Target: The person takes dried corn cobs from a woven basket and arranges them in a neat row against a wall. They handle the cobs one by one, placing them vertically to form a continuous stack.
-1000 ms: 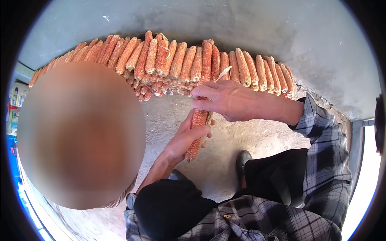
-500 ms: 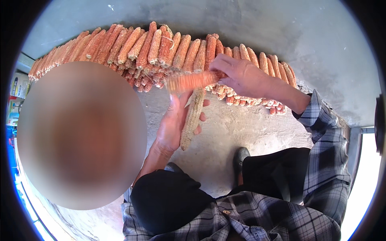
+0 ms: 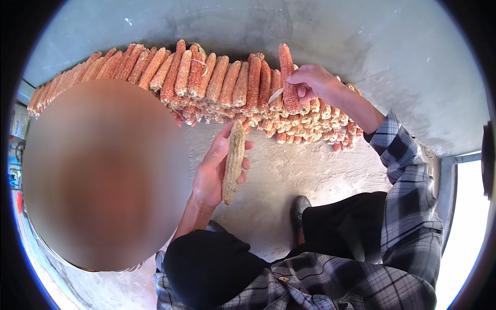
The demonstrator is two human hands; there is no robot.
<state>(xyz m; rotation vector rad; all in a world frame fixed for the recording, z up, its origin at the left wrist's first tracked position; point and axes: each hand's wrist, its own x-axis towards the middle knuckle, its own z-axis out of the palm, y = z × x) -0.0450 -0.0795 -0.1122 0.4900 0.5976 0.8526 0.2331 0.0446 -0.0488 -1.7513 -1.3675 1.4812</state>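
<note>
A long stack of dry, orange-red maize cobs (image 3: pixel 218 79) runs from the left. Your left hand (image 3: pixel 208 175) cradles a slender, pale tan cob (image 3: pixel 234 164), fingers loosely curled behind; hold it clear of the stack. A tapered, orange-red cob (image 3: pixel 286 64) stands near-upright at the stack's right part, pinched in your right hand (image 3: pixel 312 82); align it with its neighbours before loosening.

The red cob (image 3: pixel 285 59), a second ago gripped with the pale cob (image 3: pixel 234 163) in the left hand (image 3: pixel 211 170), then swung sideways in a blur, had moved rightward in the right hand (image 3: pixel 315 83). It had turned roughly parallel to the cobs in the pile (image 3: pixel 212 82), leaving the left hand only the pale one.
</note>
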